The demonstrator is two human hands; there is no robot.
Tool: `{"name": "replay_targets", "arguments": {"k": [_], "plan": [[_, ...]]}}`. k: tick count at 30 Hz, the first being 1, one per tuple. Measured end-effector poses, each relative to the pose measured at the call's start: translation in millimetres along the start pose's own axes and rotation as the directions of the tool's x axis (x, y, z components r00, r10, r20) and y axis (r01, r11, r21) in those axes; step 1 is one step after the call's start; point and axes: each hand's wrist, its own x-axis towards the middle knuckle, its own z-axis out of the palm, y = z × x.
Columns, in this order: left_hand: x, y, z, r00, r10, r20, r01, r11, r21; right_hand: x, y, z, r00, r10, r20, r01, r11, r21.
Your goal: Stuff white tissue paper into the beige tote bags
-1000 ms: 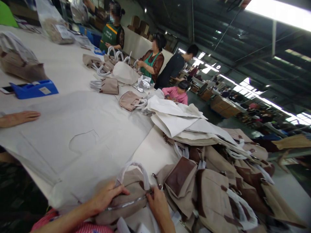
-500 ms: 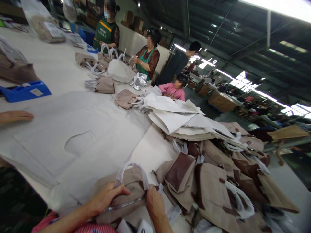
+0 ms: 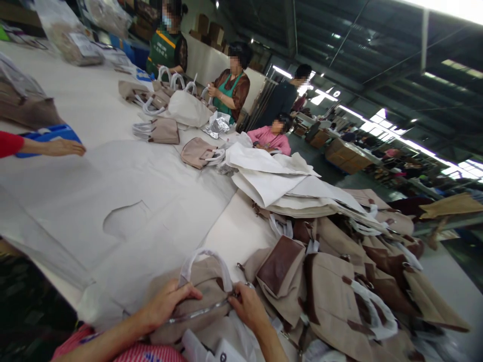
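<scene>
A taupe handbag (image 3: 206, 275) sits at the table's near edge, its arched handle (image 3: 206, 253) wrapped in pale film. The metal zip (image 3: 199, 311) runs across its top. My left hand (image 3: 169, 301) grips the bag's top at the handle's left base, fingers lying over the fabric. On the other side, my right hand (image 3: 249, 305) is closed with thumb and finger pinching the bag's edge at the zip's right end; a small metal ring shows beside it. White stuffing or wrapping (image 3: 222, 349) bulges on the near side, partly cut off by the frame.
Taupe-and-brown bags (image 3: 339, 296) lie heaped at right, with white sheets (image 3: 271, 186) on top. A large translucent plastic bag (image 3: 124, 186) is spread at left. A co-worker's hand (image 3: 66, 147) reaches in near a blue tape dispenser (image 3: 71, 133). Other people stand beyond more bags (image 3: 162, 131).
My right hand has shifted slightly up and right, its fingers now pinching at the zip's end. The co-worker's hand has moved up and right, showing a red sleeve.
</scene>
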Motion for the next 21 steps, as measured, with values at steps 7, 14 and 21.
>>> {"name": "replay_targets", "arguments": {"k": [7,14,21], "plan": [[3,-7,-0.6,0.999,-0.026,-0.021,0.024,0.997,-0.070,2,-10,13,0.998,0.064,0.022,-0.062,0.996,-0.071],[2,-3,-0.4,1.000,0.013,-0.019,-0.014,0.997,-0.074,2,-6,-2,1.000,-0.019,-0.009,0.018,0.997,-0.081],[3,-3,5.4,0.998,0.057,-0.019,-0.057,0.998,-0.038,-18,-63,-11,0.933,-0.351,0.075,0.356,0.932,-0.064]]}}
